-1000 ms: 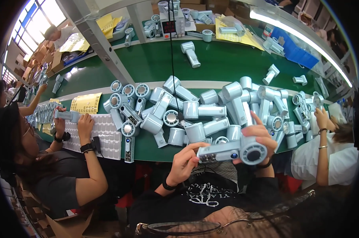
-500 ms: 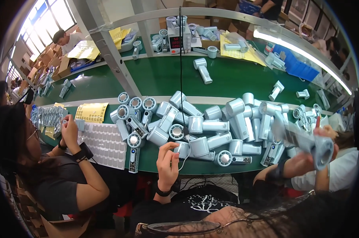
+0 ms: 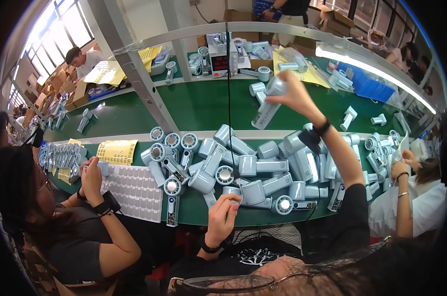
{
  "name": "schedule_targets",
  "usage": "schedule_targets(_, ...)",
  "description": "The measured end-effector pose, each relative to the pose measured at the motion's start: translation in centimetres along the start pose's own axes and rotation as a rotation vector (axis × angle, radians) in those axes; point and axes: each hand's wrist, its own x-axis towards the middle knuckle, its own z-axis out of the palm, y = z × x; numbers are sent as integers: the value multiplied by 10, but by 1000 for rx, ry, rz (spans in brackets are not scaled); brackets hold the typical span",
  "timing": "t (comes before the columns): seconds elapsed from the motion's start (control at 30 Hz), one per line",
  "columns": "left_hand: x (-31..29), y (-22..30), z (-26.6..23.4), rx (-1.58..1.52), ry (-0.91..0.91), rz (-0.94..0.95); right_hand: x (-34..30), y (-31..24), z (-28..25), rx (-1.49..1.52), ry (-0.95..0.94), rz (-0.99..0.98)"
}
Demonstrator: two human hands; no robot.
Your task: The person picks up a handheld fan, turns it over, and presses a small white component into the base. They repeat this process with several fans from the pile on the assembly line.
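Raised over the far green belt, my right hand grips a pale blue handheld fan, its handle pointing down. Another handheld fan lies on the belt just behind it. At the near edge of the bench my left hand is closed, fingertips pinched at a thin white cable below a dark connector on a hanging black cord. What exactly sits between those fingertips is mostly hidden. A heap of similar fans lies in front of me, some showing round grilles.
A white tray of small parts and a yellow sheet lie left, beside a seated co-worker. Another co-worker sits right. A metal rail divides bench and belt. Beyond stand a meter with red digits and a blue bin.
My right hand has swung from the right side of the bench up and left over the belt, carrying a fan. My left hand stays near the cable. The view has shifted slightly.
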Motion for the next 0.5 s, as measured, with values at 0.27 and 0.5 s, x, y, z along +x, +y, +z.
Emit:
schedule_targets(0.27, -5, 3, -4, 50, 28, -3, 64, 120, 126, -85, -366, -100)
schedule_targets(0.5, -2, -7, -4, 37, 47, -75, 53, 180, 123, -423, -358, 427)
